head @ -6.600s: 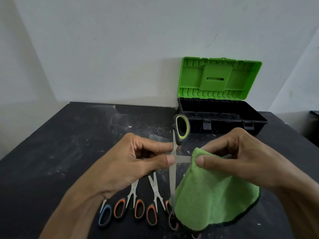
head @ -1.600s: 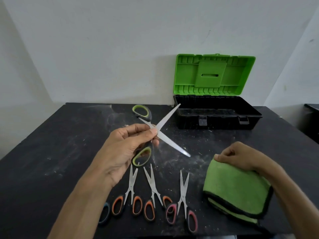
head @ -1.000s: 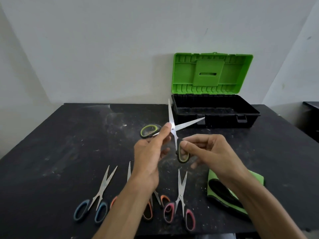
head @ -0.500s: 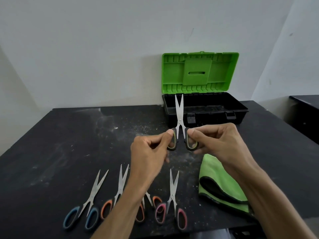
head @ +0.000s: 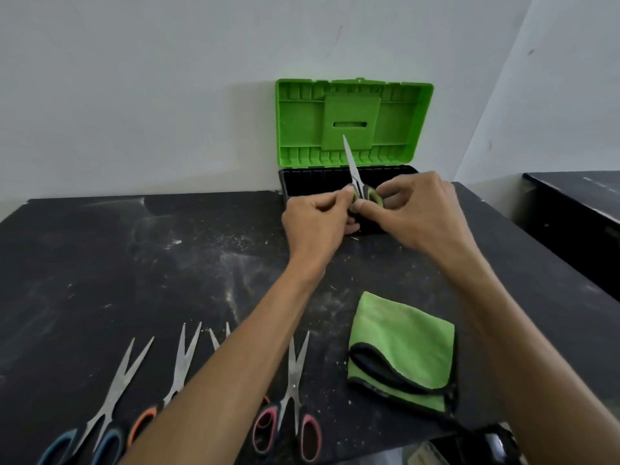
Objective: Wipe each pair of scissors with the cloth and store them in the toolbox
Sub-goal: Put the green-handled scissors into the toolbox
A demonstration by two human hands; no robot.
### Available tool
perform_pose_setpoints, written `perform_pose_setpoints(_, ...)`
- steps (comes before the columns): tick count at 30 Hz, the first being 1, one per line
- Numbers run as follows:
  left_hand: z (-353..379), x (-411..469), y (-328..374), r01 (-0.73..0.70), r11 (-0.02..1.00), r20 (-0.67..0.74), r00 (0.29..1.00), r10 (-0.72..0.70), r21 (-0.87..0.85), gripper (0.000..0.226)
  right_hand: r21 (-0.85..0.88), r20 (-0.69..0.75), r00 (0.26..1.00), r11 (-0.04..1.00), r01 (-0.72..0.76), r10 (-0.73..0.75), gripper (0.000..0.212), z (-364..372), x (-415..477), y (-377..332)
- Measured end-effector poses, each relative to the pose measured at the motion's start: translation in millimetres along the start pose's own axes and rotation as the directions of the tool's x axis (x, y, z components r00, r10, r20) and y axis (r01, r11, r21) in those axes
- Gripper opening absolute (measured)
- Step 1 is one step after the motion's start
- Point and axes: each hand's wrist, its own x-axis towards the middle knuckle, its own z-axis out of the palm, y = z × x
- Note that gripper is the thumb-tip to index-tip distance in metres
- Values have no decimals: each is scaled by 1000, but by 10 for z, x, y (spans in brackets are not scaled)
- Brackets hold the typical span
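The left hand point(head: 315, 226) and right hand point(head: 422, 213) were each pinched on a loop of the green-handled scissors point(head: 353, 164), thumb and fingers curled around the handles. The blades were closed and pointing up, held just over the front wall of the open toolbox point(head: 312, 176), which sat against the wall with its lid raised. I couldn't tell whether anything lay inside, as the tray was too dark.

The cloth point(head: 402, 344) lay folded on the table point(head: 167, 263), touched by neither hand. Along the near edge lay the blue-handled scissors point(head: 110, 397), the orange-handled scissors point(head: 177, 370), the half-hidden pair point(head: 218, 340) behind the left forearm, and the pink-handled scissors point(head: 295, 380). To my eye this pair was about to go in, and four more needed wiping and storing.
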Motion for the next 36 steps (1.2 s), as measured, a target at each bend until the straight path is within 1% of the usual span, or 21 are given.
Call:
perform_pose_setpoints(2, 161, 171, -101, 17, 1000, 10, 1000, -17, 9, 17, -61, 23, 998, 997, -49, 50, 44, 47, 279, 106)
perform_pose_setpoints(4, 269, 336, -212, 42, 999, 62, 997, -44, 28, 19, -116, 62, 994, 990, -79, 87, 38, 110, 537, 214)
perform_pose_setpoints(5, 304, 433, -272, 33, 997, 92, 995, -39, 69, 24, -133, 90, 989, 986, -102, 114, 34, 153, 665, 282)
perform_pose_setpoints(6, 313, 523, -317, -15, 987, 115, 993, -4, 161, 32, -156, 109, 983, 980, -127, 145, 34, 204, 795, 363)
perform_pose_setpoints(7, 303, 645, -386, -103, 950, 134, 989, 65, 296, 42, -195, 125, 977, 970, -145, 172, 37, 262, 937, 455)
perform_pose_setpoints(8, 269, 755, -436, -197, 878, 152, 978, 144, 437, 51, -250, 135, 971, 955, -160, 198, 42, 320, 1079, 554)
perform_pose_setpoints(9, 216, 874, -484, -279, 778, 173, 960, 220, 562, 53, -307, 141, 964, 936, -174, 226, 47, 372, 1211, 652)
perform_pose_setpoints(10, 158, 1012, -544, -337, 662, 208, 940, 269, 670, 51, -360, 138, 958, 914, -187, 251, 51, 417, 1335, 743)
perform_pose_setpoints(11, 96, 1142, -613, -364, 536, 257, 929, 265, 762, 51, -399, 132, 951, 893, -206, 278, 54, 453, 1433, 828)
perform_pose_setpoints(12, 37, 1259, -684, -372, 406, 320, 928, 192, 835, 57, -428, 120, 947, 876, -223, 299, 57, 488, 1525, 903)
perform_pose_setpoints(13, -16, 1349, -760, -374, 302, 367, 927, 80, 877, 64, -455, 111, 941, 858, -237, 319, 59, 519, 1599, 964)
perform_pose_setpoints(14, -55, 1405, -833, -376, 242, 395, 918, -31, 894, 68, -486, 106, 936, 839, -245, 335, 60, 543, 1658, 1011)
perform_pose_setpoints(15, -83, 1442, -899, -376, 212, 406, 907, -117, 902, 70, -515, 112, 930, 821, -248, 351, 58, 580, 1727, 1044)
perform_pose_setpoints(16, -97, 1441, -943, -380, 188, 410, 898, -160, 905, 71, -545, 130, 921, 802, -243, 367, 57, 616, 1788, 1068)
perform_pose_setpoints(18, -92, 1452, -1014, -388, 170, 414, 895, -163, 906, 71, -598, 190, 899, 773, -213, 395, 59, 717, 1911, 1098)
perform_pose_setpoints(21, -83, 1467, -1030, -393, 170, 417, 897, -147, 904, 71, -642, 291, 840, 744, -184, 458, 60, 896, 1993, 1138)
perform_pose_setpoints(23, -93, 1469, -1039, -396, 161, 418, 898, -137, 904, 72, -652, 302, 820, 733, -195, 486, 60, 1007, 1981, 1172)
perform_pose_setpoints(27, -87, 1466, -1057, -389, 170, 411, 903, -123, 905, 71, -645, 267, 799, 716, -267, 539, 63, 1077, 1963, 1237)
perform_pose_setpoints(31, -95, 1457, -1052, -394, 164, 415, 901, -123, 904, 69, -658, 239, 801, 698, -282, 549, 61, 1070, 1944, 1226)
perform_pose_setpoints(36, -96, 1442, -1051, -387, 186, 412, 903, -124, 903, 68, -661, 180, 848, 699, -271, 499, 51, 1077, 1920, 1190)
